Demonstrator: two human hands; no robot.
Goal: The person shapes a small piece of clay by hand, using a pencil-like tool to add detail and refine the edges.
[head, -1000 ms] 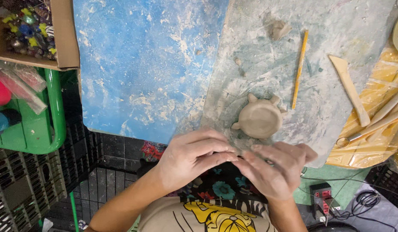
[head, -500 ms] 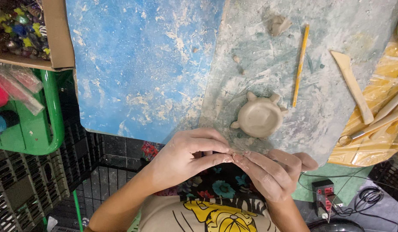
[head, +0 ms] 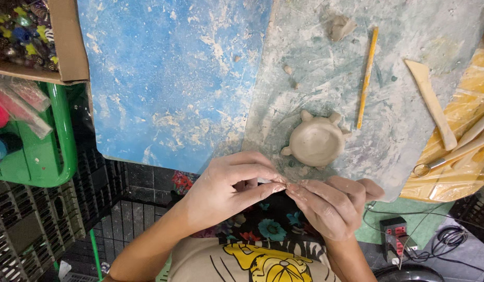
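- Left hand [head: 226, 190] and right hand [head: 330, 206] meet just off the board's near edge, thumbs and fingertips pinched together on a tiny bit of clay [head: 288, 184].
- The piece is mostly hidden between the fingers; its shape cannot be told.
- The clay turtle [head: 316, 141] sits on the grey board [head: 409, 78] near that edge, just beyond the hands.
- Best handled with light, even rolling pressure, so the small piece likely won't crumble.

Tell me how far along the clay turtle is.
Done: the clay turtle sits on the board with a bowl-shaped body and small nubs around it. In hand: the left hand and right hand pinch something small between fingertips, too hidden to identify. Left: the tools lie untouched; the spare clay lump is unused.
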